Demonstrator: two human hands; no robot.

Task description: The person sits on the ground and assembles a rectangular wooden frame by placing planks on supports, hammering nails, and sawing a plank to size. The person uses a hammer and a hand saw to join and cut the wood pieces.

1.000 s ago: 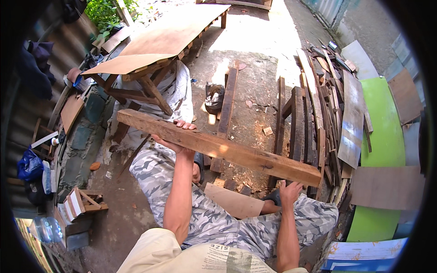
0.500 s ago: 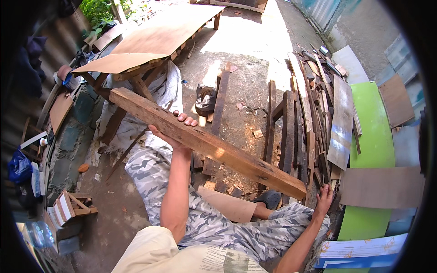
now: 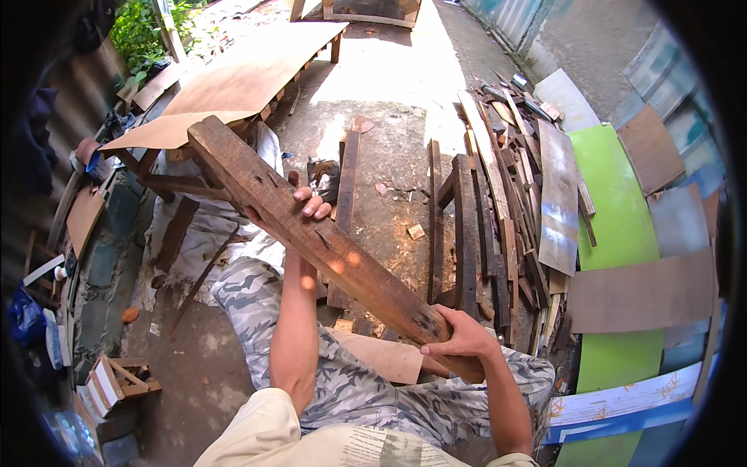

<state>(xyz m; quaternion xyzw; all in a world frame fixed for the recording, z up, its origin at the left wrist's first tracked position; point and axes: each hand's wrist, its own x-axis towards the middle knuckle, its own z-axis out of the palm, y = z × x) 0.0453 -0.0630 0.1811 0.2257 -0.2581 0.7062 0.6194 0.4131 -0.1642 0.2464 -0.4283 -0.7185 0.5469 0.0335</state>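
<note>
Gripping 1 long wooden beam [image 3: 342,261] with 2 hands, we have it slanting above our legs [image 3: 354,381], its upper end to the left near the table [image 3: 249,78]. Our left hand [image 3: 313,205] supports it from below, fingers curled round the far edge. Our right hand [image 3: 465,340] is bent over the lower end; we cannot tell how far its hidden fingers wrap. Piled wood [image 3: 510,175] lies to our right
</note>
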